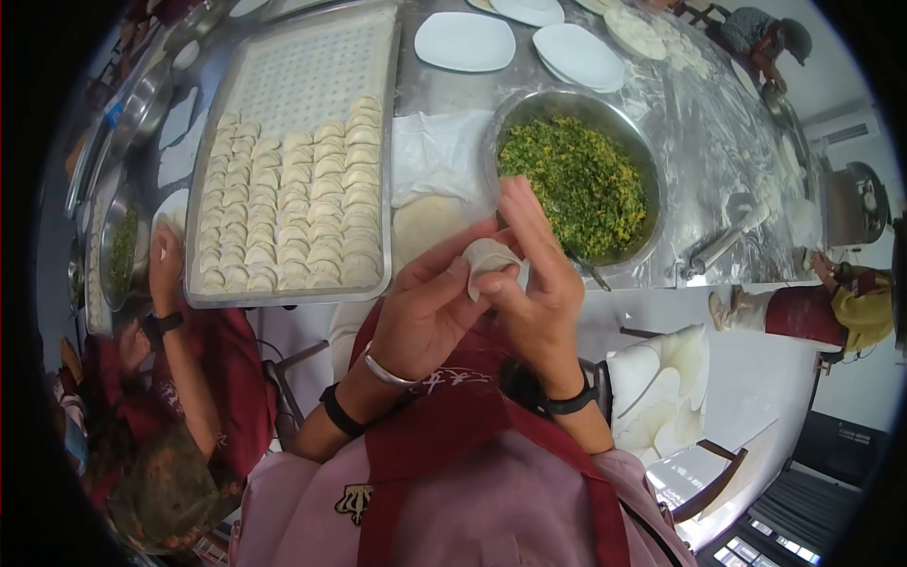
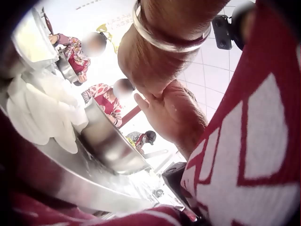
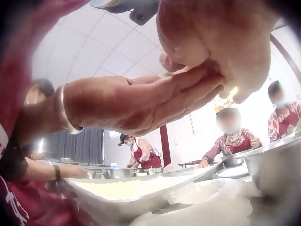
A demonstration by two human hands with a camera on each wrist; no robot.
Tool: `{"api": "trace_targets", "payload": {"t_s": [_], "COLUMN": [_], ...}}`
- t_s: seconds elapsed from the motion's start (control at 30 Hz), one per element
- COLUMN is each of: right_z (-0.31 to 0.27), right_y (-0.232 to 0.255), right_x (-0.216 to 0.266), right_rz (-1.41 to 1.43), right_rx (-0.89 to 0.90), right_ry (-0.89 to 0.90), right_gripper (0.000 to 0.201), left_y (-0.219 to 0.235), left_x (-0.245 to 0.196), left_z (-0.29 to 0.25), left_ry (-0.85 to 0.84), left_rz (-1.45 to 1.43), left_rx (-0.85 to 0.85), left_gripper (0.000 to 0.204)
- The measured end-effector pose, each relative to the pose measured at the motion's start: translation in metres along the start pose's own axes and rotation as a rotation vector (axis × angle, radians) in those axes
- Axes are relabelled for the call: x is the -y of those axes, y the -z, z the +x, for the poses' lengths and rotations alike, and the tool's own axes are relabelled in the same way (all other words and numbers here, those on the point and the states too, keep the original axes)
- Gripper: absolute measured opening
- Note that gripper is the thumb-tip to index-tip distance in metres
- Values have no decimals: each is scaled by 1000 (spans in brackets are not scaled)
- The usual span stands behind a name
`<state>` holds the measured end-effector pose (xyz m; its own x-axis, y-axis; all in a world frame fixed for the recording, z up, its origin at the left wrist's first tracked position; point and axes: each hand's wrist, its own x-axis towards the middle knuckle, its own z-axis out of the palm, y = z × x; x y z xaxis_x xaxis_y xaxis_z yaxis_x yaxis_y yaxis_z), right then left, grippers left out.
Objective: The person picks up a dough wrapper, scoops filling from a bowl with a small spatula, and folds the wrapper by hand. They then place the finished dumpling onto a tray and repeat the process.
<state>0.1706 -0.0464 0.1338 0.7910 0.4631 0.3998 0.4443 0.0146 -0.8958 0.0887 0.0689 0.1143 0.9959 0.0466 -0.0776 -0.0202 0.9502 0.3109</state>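
A pale dough piece (image 1: 487,260) is held between both hands over the table's near edge, in the head view. The left hand (image 1: 423,307), with a silver bangle, pinches its left side between thumb and fingers. On the other side, the right hand (image 1: 543,302) presses its thumb on the dough while its fingers extend upward. In the left wrist view the left hand (image 2: 153,61) and right hand (image 2: 176,113) meet; the dough is hidden. The right wrist view shows the right hand (image 3: 216,37) against the left hand (image 3: 136,101).
A metal tray (image 1: 385,236) with rows of dumplings lies left. A steel bowl (image 1: 652,156) of chopped green and yellow filling stands right, beyond the hands. White plates (image 1: 465,42) lie at the back, a rolling pin (image 1: 727,241) at the right. Another person's arm (image 1: 194,378) reaches in at the left.
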Motion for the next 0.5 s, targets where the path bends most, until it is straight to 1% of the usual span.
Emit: {"api": "trace_targets", "payload": {"t_s": [0.07,0.17,0.27,0.37,0.5], "right_z": [-7,-11,-10,-8,-5], "right_y": [1,3,1,2,6], "right_x": [-10,-16,-12,-10,-18], "right_rz": [119,157,154,128,80], "right_rx": [-49,-68,-112,-110,-53], "right_ry": [-68,-14,-29,-10,109], "right_gripper": [42,32,18,13,11], "left_y": [3,3,2,2,0], "left_x": [2,4,3,4,4], "left_z": [2,1,0,0,-2], "left_ry": [-34,-53,-38,-30,-24], "left_rz": [-25,-52,-50,-33,-24], "left_rx": [-18,-32,-28,-21,-42], "left_gripper": [47,48,48,48,49]}}
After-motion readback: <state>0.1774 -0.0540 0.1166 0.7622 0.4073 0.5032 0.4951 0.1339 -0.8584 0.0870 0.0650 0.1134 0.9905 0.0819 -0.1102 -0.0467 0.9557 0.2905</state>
